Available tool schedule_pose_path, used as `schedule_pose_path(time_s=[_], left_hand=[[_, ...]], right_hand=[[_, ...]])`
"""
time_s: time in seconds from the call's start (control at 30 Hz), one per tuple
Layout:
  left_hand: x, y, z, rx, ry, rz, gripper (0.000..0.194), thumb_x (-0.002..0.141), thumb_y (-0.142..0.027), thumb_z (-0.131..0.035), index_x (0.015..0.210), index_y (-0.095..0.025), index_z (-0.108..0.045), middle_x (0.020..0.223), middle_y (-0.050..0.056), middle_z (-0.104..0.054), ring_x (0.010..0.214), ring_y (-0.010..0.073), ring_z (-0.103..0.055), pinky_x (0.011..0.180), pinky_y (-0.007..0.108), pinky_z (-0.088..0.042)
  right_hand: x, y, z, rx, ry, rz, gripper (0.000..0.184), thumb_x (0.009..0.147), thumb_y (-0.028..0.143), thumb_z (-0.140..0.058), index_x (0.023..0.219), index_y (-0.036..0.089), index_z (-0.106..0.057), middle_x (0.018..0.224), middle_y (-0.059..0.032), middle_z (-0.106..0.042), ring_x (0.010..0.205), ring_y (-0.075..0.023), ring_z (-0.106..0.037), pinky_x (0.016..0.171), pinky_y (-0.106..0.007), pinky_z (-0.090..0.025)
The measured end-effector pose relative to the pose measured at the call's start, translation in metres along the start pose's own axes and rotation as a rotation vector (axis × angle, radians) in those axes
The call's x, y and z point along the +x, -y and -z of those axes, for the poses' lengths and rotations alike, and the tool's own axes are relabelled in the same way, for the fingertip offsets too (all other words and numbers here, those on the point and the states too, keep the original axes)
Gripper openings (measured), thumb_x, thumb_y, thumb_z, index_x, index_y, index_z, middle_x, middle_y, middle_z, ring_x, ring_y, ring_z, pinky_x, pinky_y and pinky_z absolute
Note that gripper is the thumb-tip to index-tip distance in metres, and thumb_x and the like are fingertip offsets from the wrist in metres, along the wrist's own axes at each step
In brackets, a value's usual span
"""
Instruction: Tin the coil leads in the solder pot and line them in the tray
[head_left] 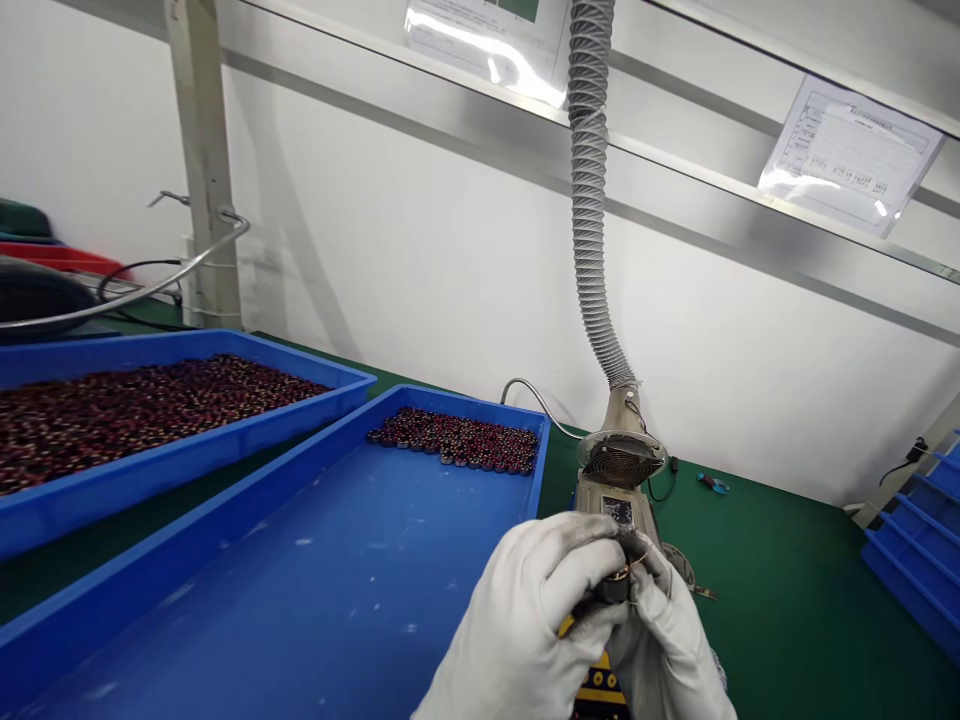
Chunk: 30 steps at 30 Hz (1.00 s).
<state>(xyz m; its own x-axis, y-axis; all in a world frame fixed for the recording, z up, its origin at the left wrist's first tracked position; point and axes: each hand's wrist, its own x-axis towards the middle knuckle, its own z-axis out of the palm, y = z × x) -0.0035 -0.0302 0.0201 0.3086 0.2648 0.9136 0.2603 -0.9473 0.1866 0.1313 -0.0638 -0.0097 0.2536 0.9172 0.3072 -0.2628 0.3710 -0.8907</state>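
Both my hands wear white gloves with grey-stained fingertips and meet at the lower right of the head view. My left hand (525, 610) is closed around a small round black coil (613, 587), gripped between thumb and fingers, with copper colour on its top. My right hand (670, 625) is closed beside it, its fingertips pinched at a thin copper wire (640, 562) that comes off the coil. Behind the hands stands a metal bench machine (600, 495) with a round grille. Its yellow lower part (600, 685) shows partly below the hands.
A blue tray (300, 510) on my left has many small dark round coils (472, 440) grouped at its far end. Further left, another blue tray (322, 405) is full of similar parts. A grey flexible duct (589, 200) rises from the machine. Small cutters (712, 484) and stacked blue bins (919, 550) are right.
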Motion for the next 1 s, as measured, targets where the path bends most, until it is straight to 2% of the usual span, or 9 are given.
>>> schedule_pose_path(time_s=[0.1, 0.23, 0.37, 0.47, 0.6, 0.67, 0.77, 0.87, 1.0], left_hand=[[0.000, 0.002, -0.001, 0.002, -0.017, -0.037, 0.018, 0.085, -0.028, -0.045, 0.100, -0.021, -0.052, 0.096, 0.005, -0.066, 0.090, 0.0177, -0.059, 0.075, 0.032, -0.051], [0.001, 0.003, -0.001, 0.070, -0.054, -0.077, 0.019, 0.083, -0.014, -0.040, 0.096, -0.019, -0.053, 0.093, 0.005, -0.067, 0.087, 0.0170, -0.060, 0.073, 0.032, -0.050], [0.001, 0.004, -0.003, 0.018, -0.035, -0.050, 0.018, 0.081, -0.018, -0.046, 0.097, -0.021, -0.054, 0.094, 0.005, -0.067, 0.088, 0.0182, -0.060, 0.073, 0.033, -0.051], [0.000, 0.004, -0.003, -0.224, 0.015, 0.065, 0.028, 0.075, -0.013, -0.053, 0.100, -0.025, -0.056, 0.098, 0.003, -0.066, 0.088, 0.0163, -0.061, 0.075, 0.031, -0.053], [0.003, 0.005, 0.001, -0.513, 0.127, 0.264, 0.028, 0.071, -0.011, -0.052, 0.089, -0.027, -0.065, 0.094, 0.001, -0.069, 0.085, 0.0154, -0.064, 0.075, 0.028, -0.055], [0.005, 0.007, 0.004, -0.568, 0.088, 0.334, 0.022, 0.070, -0.013, -0.049, 0.077, -0.024, -0.067, 0.085, 0.002, -0.071, 0.081, 0.0168, -0.065, 0.071, 0.028, -0.055], [0.006, 0.011, 0.008, -0.673, 0.000, 0.513, 0.021, 0.069, -0.014, -0.046, 0.065, -0.021, -0.065, 0.070, 0.001, -0.070, 0.068, 0.0154, -0.065, 0.059, 0.024, -0.055], [0.005, 0.013, 0.013, -0.742, -0.054, 0.675, 0.016, 0.070, -0.020, -0.051, 0.074, -0.021, -0.066, 0.077, 0.001, -0.070, 0.069, 0.0148, -0.065, 0.060, 0.023, -0.055], [0.002, 0.011, 0.010, -0.642, 0.161, 0.581, 0.044, 0.054, -0.010, -0.069, 0.095, -0.026, -0.064, 0.102, 0.001, -0.066, 0.091, 0.0182, -0.062, 0.082, 0.031, -0.052]], right_hand=[[-0.003, 0.000, -0.005, 0.007, -0.063, 0.022, 0.029, 0.064, 0.037, -0.072, 0.086, 0.019, -0.067, 0.081, -0.0082, -0.068, 0.080, -0.0240, -0.063, 0.074, -0.038, -0.051], [-0.006, 0.000, -0.007, -0.076, -0.104, 0.052, 0.036, 0.055, 0.024, -0.079, 0.088, 0.022, -0.065, 0.089, -0.0066, -0.068, 0.084, -0.0232, -0.062, 0.075, -0.035, -0.051], [-0.004, -0.008, 0.005, -0.052, -0.107, 0.042, 0.029, 0.061, 0.031, -0.075, 0.087, 0.024, -0.065, 0.088, -0.0052, -0.068, 0.082, -0.0226, -0.063, 0.074, -0.035, -0.052], [0.000, -0.019, 0.014, -0.016, -0.107, 0.012, 0.028, 0.064, 0.034, -0.073, 0.088, 0.024, -0.065, 0.085, -0.0051, -0.069, 0.075, -0.0209, -0.064, 0.072, -0.035, -0.052], [0.006, -0.032, 0.013, 0.051, -0.117, 0.023, 0.032, 0.053, 0.036, -0.079, 0.077, 0.022, -0.064, 0.077, -0.0050, -0.069, 0.065, -0.0195, -0.064, 0.063, -0.032, -0.053], [0.007, -0.031, 0.009, 0.100, -0.078, -0.022, 0.032, 0.050, 0.035, -0.080, 0.074, 0.023, -0.063, 0.073, -0.0039, -0.068, 0.062, -0.0194, -0.063, 0.058, -0.031, -0.052], [0.004, -0.018, 0.004, 0.070, 0.085, -0.126, 0.030, 0.054, 0.037, -0.078, 0.077, 0.023, -0.065, 0.070, -0.0041, -0.067, 0.066, -0.0216, -0.064, 0.061, -0.035, -0.052], [-0.005, -0.004, 0.001, 0.038, 0.117, -0.123, 0.027, 0.066, 0.044, -0.068, 0.084, 0.025, -0.066, 0.075, -0.0045, -0.067, 0.075, -0.0228, -0.064, 0.069, -0.039, -0.051], [-0.015, 0.001, -0.005, 0.082, 0.077, -0.127, 0.029, 0.074, 0.049, -0.057, 0.092, 0.027, -0.065, 0.084, -0.0060, -0.068, 0.082, -0.0239, -0.063, 0.071, -0.041, -0.051]])
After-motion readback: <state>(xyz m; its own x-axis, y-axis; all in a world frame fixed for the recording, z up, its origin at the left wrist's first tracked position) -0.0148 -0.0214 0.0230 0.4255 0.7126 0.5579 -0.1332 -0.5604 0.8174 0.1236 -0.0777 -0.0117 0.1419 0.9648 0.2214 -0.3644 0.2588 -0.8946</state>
